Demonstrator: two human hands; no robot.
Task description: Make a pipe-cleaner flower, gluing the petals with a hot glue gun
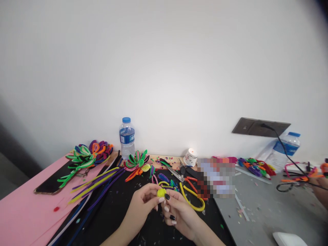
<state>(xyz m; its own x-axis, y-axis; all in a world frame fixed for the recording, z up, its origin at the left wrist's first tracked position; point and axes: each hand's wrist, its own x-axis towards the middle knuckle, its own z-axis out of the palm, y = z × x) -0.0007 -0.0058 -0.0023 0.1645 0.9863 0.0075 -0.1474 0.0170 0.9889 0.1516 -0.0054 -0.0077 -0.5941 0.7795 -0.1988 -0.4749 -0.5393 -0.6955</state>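
Observation:
My left hand (144,204) and my right hand (179,212) meet over the black mat (112,215). Fingertips of both hands pinch a small yellow coil of pipe cleaner (161,192) between them. Dark and white nails show on the right hand. Just beyond the fingers lie short purple, blue and green pipe cleaner pieces (164,177). A bent yellow pipe cleaner (197,207) curves to the right of my right hand. Behind it rest scissors (176,174) with metal blades and red handles.
Long yellow and purple pipe cleaners (96,186) lie left. Pipe cleaner flowers (137,160), a water bottle (127,138) and a paper cup (190,158) stand along the wall. A phone (48,182) lies on pink. Another person's hand (320,186) is at far right, near a cable (288,153).

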